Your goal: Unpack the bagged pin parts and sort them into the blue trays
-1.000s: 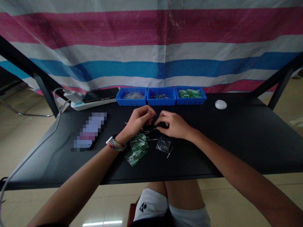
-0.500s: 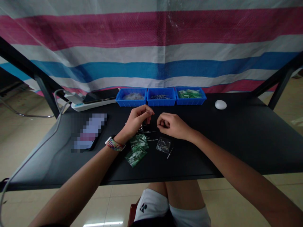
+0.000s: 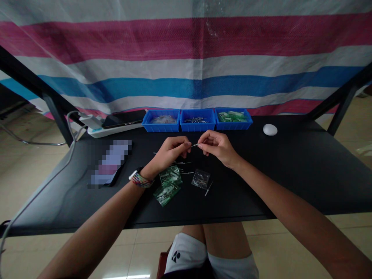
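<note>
My left hand (image 3: 175, 150) and my right hand (image 3: 217, 148) face each other over the middle of the black table. Between their pinched fingertips runs a thin metal pin (image 3: 194, 145), lying nearly level; both hands grip it, one at each end. Below my left hand lie small green plastic bags (image 3: 167, 192) with pale pieces inside. Several loose metal pins (image 3: 186, 173) stick out beside them, partly hidden by that hand. A small clear bag (image 3: 200, 178) with thin pieces in it rests nearer me, and one single pin (image 3: 208, 188) lies at its right.
Along the back edge stand a blue bin of clear plastic pieces (image 3: 161, 126), a blue bin of metal pins (image 3: 198, 126) and a blue bin of green bags (image 3: 234, 124). A white mouse (image 3: 270, 130) sits right. Leftward are a phone (image 3: 112, 162) and a power strip (image 3: 116, 130).
My right hand has risen slightly and its fingers have straightened into a pinch. The metal pin now shows between both hands. My left hand has shifted slightly down.
</note>
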The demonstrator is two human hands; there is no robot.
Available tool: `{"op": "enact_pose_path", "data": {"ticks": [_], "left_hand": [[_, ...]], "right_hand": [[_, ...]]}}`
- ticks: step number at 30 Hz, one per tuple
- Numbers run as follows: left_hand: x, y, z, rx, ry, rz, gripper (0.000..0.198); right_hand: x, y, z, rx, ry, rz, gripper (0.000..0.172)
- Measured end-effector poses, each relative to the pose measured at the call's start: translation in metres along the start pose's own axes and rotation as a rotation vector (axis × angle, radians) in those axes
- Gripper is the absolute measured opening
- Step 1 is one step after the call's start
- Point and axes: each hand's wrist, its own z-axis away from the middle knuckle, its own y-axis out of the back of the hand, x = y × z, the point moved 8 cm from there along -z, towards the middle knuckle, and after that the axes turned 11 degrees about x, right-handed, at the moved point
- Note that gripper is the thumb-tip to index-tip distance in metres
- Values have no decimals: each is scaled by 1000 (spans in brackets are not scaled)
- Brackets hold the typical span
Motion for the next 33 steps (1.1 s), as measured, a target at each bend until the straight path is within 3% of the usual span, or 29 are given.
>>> {"op": "enact_pose_path", "data": {"ticks": [10, 22, 33], "left_hand": [[2, 0, -2, 106, 11, 161, 28], [-7, 3, -1, 75, 122, 93, 32], [-1, 4, -3, 132, 25, 170, 23]], "right_hand": [[7, -1, 0, 35, -103, -73, 30], [3, 0, -2, 64, -44, -37, 30], [18, 5, -3, 91, -164, -71, 30]]}}
